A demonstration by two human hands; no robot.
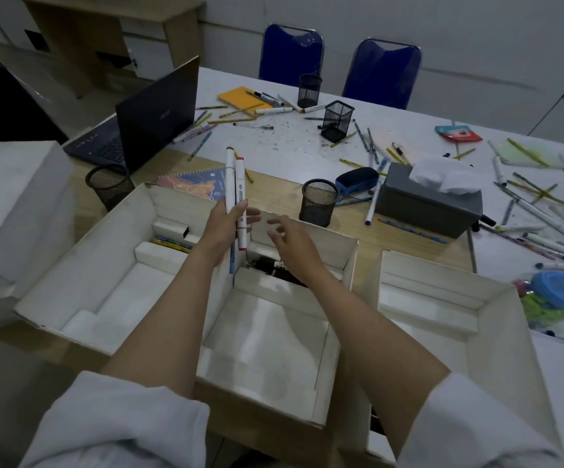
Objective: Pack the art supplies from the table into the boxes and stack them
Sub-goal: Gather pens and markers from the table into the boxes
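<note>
My left hand (224,231) grips two white markers (235,190) upright, plus a thin blue pencil (232,261) hanging below, over the wall between the left box (81,265) and the middle box (274,349). My right hand (287,239) hovers beside it with fingers loosely spread, holding nothing. Dark markers (274,266) lie at the far end of the middle box. Pencils (169,243) lie in the left box. A third white box (442,319) stands to the right. Many markers and pencils (540,211) lie scattered over the table.
Mesh pen cups (319,202) (110,185) (336,121) (309,89) stand about. A grey tissue box (425,206), blue eraser (356,180), notebooks (203,180) (240,99), a laptop (145,130) and a blue-lidded jar (555,295) sit around the boxes. A white lid (10,197) lies left.
</note>
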